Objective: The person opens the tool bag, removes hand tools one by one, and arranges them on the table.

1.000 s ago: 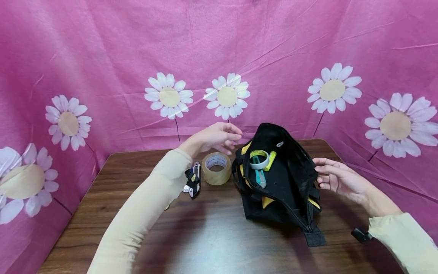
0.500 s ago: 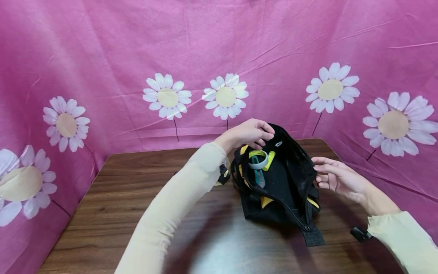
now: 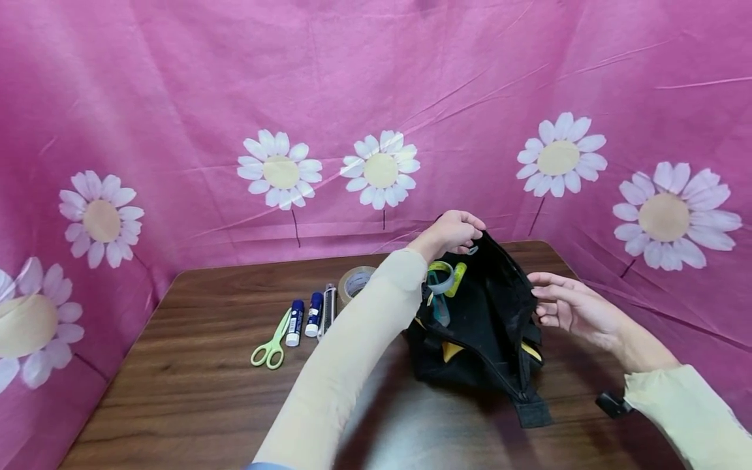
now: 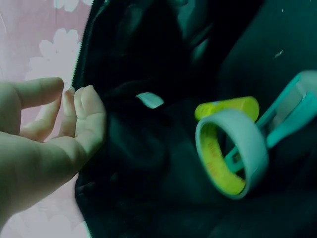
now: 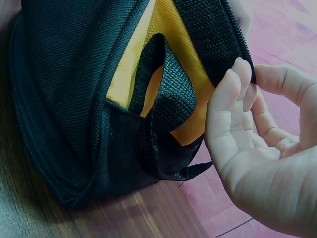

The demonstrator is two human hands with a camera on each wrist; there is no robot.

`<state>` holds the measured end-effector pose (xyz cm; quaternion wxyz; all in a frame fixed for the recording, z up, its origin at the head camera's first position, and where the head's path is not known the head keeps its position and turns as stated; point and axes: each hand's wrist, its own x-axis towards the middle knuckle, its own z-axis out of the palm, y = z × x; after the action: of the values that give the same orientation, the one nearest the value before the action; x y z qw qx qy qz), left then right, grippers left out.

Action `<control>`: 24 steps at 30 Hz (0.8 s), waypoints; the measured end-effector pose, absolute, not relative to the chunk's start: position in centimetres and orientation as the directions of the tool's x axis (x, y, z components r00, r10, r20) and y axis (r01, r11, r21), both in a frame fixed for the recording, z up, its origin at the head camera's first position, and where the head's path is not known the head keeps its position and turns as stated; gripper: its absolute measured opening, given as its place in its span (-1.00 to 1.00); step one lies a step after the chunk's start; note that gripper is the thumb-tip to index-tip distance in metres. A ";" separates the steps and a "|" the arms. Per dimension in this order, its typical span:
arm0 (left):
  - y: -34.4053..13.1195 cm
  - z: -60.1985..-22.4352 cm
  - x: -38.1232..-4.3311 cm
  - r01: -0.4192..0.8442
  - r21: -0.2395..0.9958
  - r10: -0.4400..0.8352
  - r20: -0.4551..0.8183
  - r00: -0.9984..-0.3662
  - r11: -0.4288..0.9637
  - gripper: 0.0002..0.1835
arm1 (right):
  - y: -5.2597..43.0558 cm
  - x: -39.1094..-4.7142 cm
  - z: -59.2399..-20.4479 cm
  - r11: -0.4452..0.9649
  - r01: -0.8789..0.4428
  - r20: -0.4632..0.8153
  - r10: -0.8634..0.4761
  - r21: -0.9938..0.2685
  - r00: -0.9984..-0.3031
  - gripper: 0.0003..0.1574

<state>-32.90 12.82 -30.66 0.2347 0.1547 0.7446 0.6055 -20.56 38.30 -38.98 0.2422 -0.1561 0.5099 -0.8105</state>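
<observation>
A black tool bag (image 3: 470, 372) with yellow trim stands unzipped on the table. My left hand (image 3: 454, 230) has reached its far rim, fingers curled at the zipper edge; in the left wrist view the fingertips lie along the inner side. On the right my right hand (image 3: 578, 310) pinches the opposite rim, with the zipper edge between thumb and fingers in the right wrist view. Inside lie a tape roll (image 4: 255, 153) with a yellow core, a teal utility knife (image 4: 294, 111) and a short yellow object (image 4: 245, 106).
Left of the bag lie green scissors (image 3: 274, 346), two blue-and-white glue sticks (image 3: 296, 323), a slim metallic tool (image 3: 327, 310) and a roll of clear packing tape (image 3: 350, 282), partly hidden by my left sleeve. A pink flowered cloth (image 3: 329, 78) hangs behind the table.
My left hand has moved right from above the packing tape to the bag's far rim. The scissors and glue sticks have come into sight. My right hand has stayed at the rim.
</observation>
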 end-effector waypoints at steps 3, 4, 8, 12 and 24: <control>13.2 -31.7 -33.0 -0.085 0.981 0.491 -0.161 -0.856 0.173 -0.84 | 38.3 -20.5 -39.1 -0.367 0.225 0.020 -0.556 -0.903 -0.831 -0.43; 13.4 -32.1 -33.1 -0.094 0.981 0.486 -0.165 -0.858 0.167 -0.84 | 38.3 -20.5 -39.1 -0.368 0.224 0.020 -0.554 -0.902 -0.832 -0.42; 13.8 -33.6 -33.2 -0.090 0.979 0.453 -0.165 -0.876 0.181 -0.79 | 38.5 -20.4 -39.2 -0.373 0.219 0.023 -0.547 -0.901 -0.837 -0.42; 14.0 -35.3 -33.1 -0.095 0.965 0.414 -0.192 -0.890 0.243 -0.72 | 38.5 -20.2 -39.3 -0.379 0.212 0.032 -0.546 -0.901 -0.837 -0.42; 13.3 -38.2 -33.2 -0.102 0.907 0.375 -0.268 -0.887 0.409 -0.91 | 38.8 -20.1 -39.6 -0.373 0.207 0.031 -0.541 -0.904 -0.840 -0.43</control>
<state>-33.18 13.35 -38.16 0.2218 0.0844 0.8094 0.5371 -20.06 38.81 -39.56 0.2305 -0.1636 0.5103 -0.8122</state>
